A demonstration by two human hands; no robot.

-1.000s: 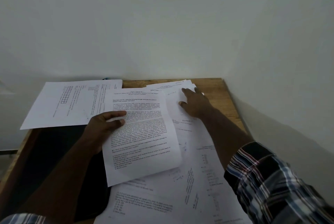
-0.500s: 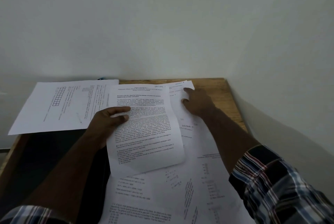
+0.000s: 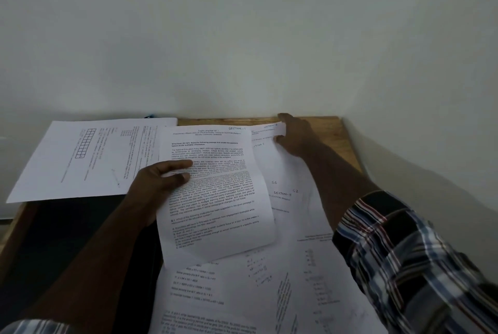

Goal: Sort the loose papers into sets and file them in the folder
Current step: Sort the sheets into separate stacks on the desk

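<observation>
on the desk [image 3: 320, 123], against the wall: left hand [image 3: 159, 180] pinches the printed sheet [image 3: 213, 190] at its left edge, thumb on top, holding it tilted above the loose pile [image 3: 269, 288]. right hand [image 3: 296, 136] reaches to the far corner, fingers curled round the top edge of a sheet marked "section" [image 3: 266, 128], lifting that edge. another sheet [image 3: 89, 155] with a grid lies at far left, overhanging the desk edge. dark folder [image 3: 80, 225] sits under the left forearm, beside the pile.
</observation>
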